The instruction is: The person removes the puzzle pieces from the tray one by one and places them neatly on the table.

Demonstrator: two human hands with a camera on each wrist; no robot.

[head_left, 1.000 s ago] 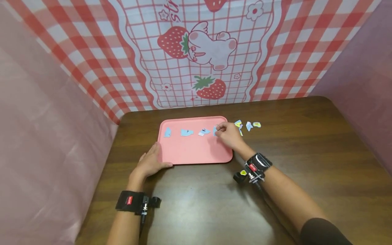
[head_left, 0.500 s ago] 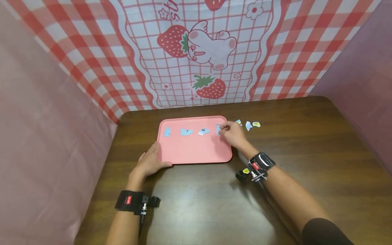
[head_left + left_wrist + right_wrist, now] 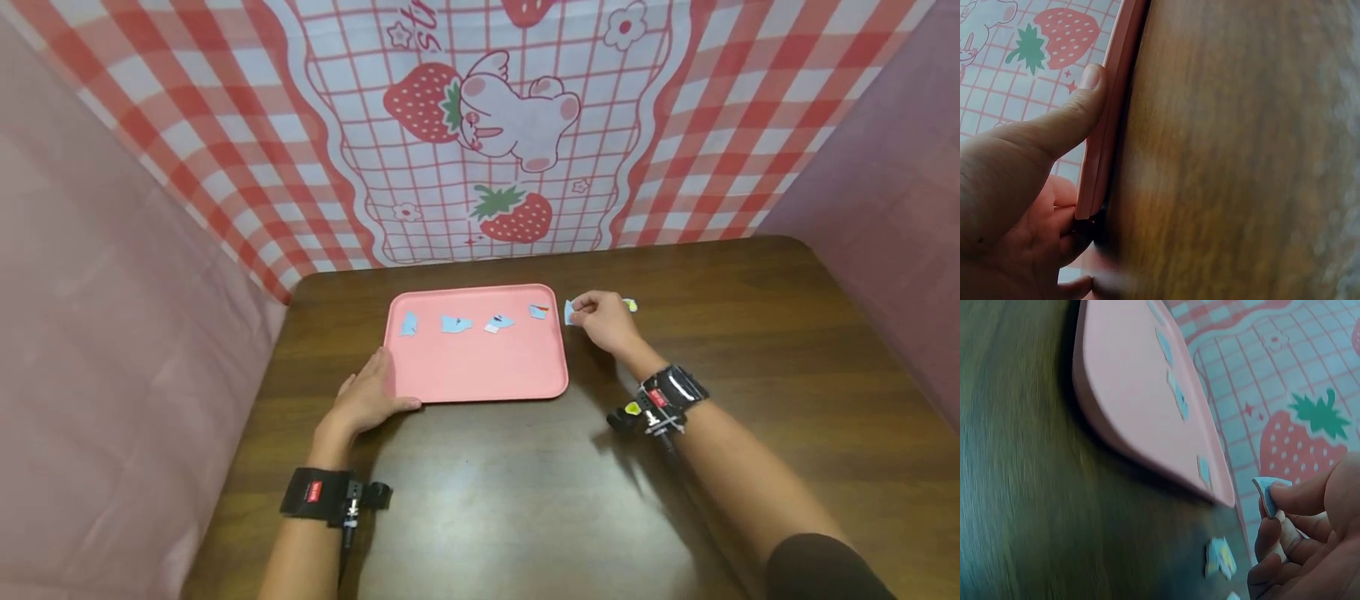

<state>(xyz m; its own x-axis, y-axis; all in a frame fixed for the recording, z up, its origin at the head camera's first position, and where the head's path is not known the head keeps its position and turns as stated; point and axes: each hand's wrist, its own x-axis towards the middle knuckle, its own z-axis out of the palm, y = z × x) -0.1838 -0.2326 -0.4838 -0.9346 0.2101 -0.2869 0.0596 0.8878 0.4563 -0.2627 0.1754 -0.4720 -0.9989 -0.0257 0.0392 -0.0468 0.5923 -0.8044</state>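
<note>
Just beyond the right edge of the pink tray [image 3: 480, 375], my right hand [image 3: 609, 323] pinches a small light blue puzzle piece [image 3: 1267, 492] between thumb and forefinger. At the tray's near left corner rests my left hand [image 3: 365, 398], thumb along the front rim and fingers against the left side. A row of blue irregular pieces lies along the back of the tray, including a leftmost piece [image 3: 408, 324], a larger piece [image 3: 455, 323], one with a white corner [image 3: 499, 322] and one with a red stripe [image 3: 538, 311].
A yellow-centred piece [image 3: 630, 305] lies on the brown table [image 3: 480, 500], partly behind my right hand. Another loose piece [image 3: 1219, 557] shows below the tray corner in the right wrist view. Behind the table hangs a strawberry-print cloth [image 3: 495, 150].
My right hand has let go of the red-striped piece on the tray and moved right, off the tray. It now pinches another blue piece. My left hand has stayed at the corner.
</note>
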